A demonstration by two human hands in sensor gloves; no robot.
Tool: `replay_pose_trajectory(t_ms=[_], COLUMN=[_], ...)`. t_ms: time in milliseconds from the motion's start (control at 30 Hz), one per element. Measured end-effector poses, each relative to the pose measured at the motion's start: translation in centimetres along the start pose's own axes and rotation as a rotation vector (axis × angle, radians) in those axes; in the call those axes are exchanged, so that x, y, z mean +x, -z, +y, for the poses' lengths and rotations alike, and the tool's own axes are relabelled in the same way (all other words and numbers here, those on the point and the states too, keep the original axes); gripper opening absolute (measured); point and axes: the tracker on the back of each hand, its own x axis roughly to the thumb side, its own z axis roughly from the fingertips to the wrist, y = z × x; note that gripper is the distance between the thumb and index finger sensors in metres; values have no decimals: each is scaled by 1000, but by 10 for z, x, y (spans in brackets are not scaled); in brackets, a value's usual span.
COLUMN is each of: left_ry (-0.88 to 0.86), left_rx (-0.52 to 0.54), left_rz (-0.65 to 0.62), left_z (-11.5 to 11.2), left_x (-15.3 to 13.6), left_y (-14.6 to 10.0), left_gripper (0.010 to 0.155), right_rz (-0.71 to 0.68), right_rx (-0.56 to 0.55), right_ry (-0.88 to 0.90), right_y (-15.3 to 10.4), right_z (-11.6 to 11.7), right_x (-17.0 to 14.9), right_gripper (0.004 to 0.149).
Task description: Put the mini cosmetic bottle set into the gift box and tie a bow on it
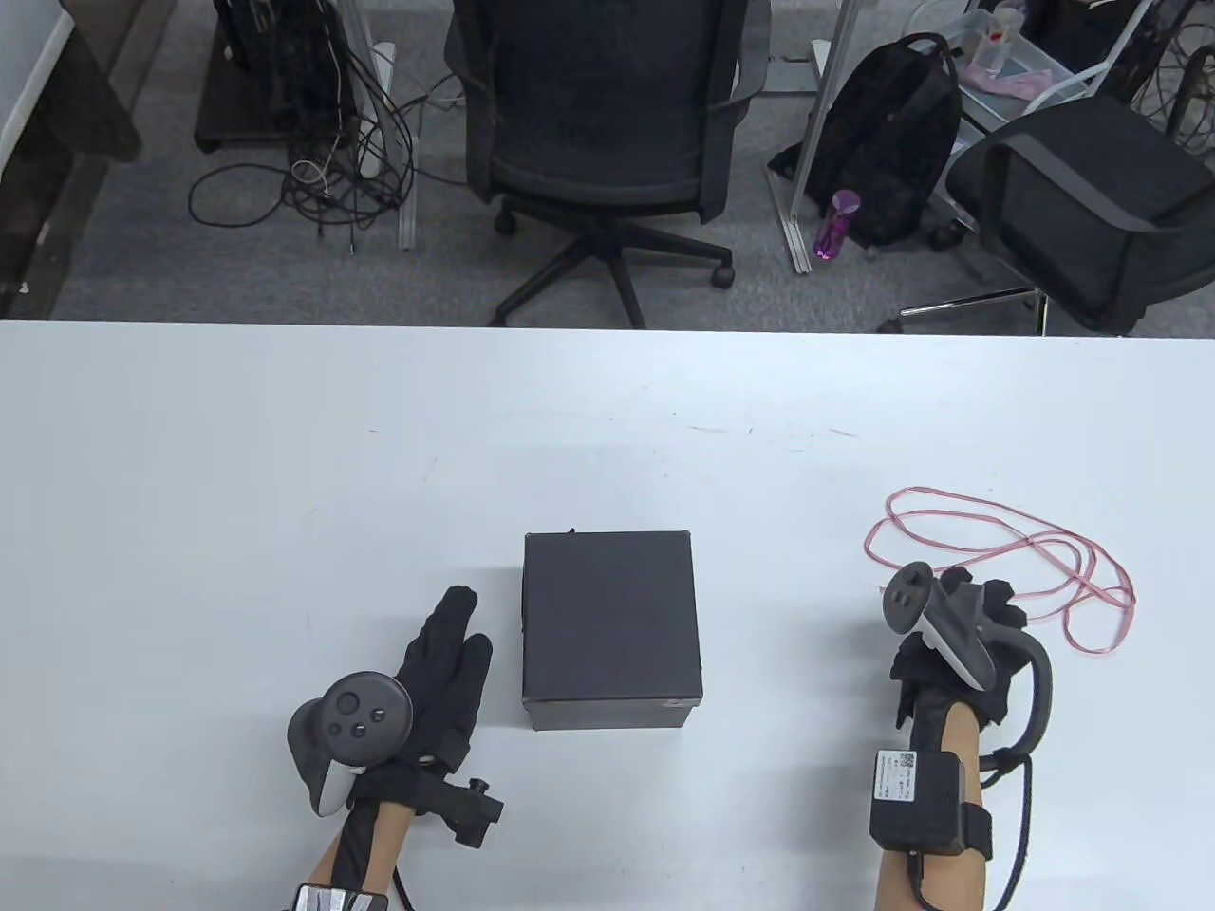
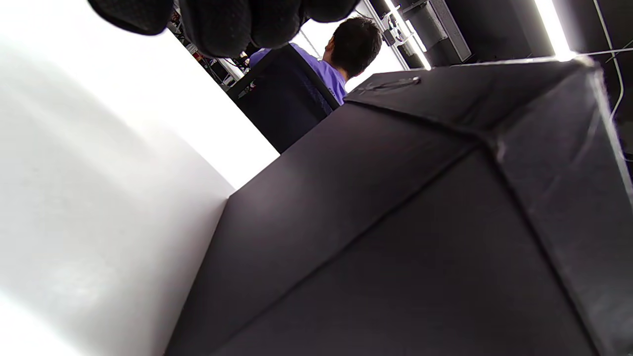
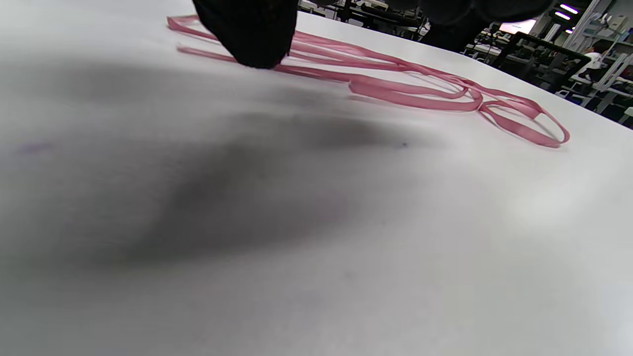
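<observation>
1. The left hand (image 1: pixel 441 664) lies on the white bench (image 1: pixel 237 474) near the front edge, its gloved fingers (image 1: pixel 454 622) stretched out straight and pointing away from the person. It holds nothing. A dark tracker (image 1: pixel 346 726) sits strapped on the back of it.
2. Just to the right of that hand, apart from it by a thin strip of bench, stands the black gift box (image 1: pixel 609 628). Its lid is on and it sits square on the bench, near the middle. In the left wrist view the box (image 2: pixel 420 237) fills most of the frame, with the fingertips (image 2: pixel 232 24) hanging above the bench beside it.
3. The mini cosmetic bottle set does not show in any view.
4. Well to the right of the box is the right hand (image 1: pixel 959 636), tracker (image 1: pixel 935 622) on its back, its wrist raised and the fingers pointing down at the bench. From above the tracker hides the fingers, so I cannot tell there whether they are curled.
5. In the right wrist view one gloved fingertip (image 3: pixel 247 34) comes down onto or right against the pink ribbon (image 3: pixel 420 94); whether the hand pinches it I cannot tell.
6. The ribbon (image 1: pixel 1006 550) lies in loose loops on the bench, spreading from the right hand towards the far right.
7. Beyond the far edge of the bench stand two office chairs (image 1: pixel 598 123) on grey carpet, with a black backpack (image 1: pixel 892 133) between them.
</observation>
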Motion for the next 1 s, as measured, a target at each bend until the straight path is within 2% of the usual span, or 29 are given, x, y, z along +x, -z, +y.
replay_pose_trajectory(t_ms=[233,433,567,800,900,1000], left_ry=[2,6,11,18,5,-13], left_rx=[-5,-3,-10,-19,-9,1], left_rz=[16,37,46,43,44,49], left_z=[0,0,-2,-4,-1,1], left_x=[-2,-7,-9,-9,-9,-10], left_y=[1,3,4,5,4,5], left_gripper=[70,70,70,70,71,70], right_rz=[55,54,37,-52,-64,-113], right_rx=[39,-38,-104,-110,-89,-156], right_ry=[-29,-38,-77,-105,-90,5], right_y=[26,33,32,24,18,8], right_z=[8,2,1,8,1,-11], right_x=[-1,1,4,8,7,9], right_gripper=[61,51,42,43,43,42])
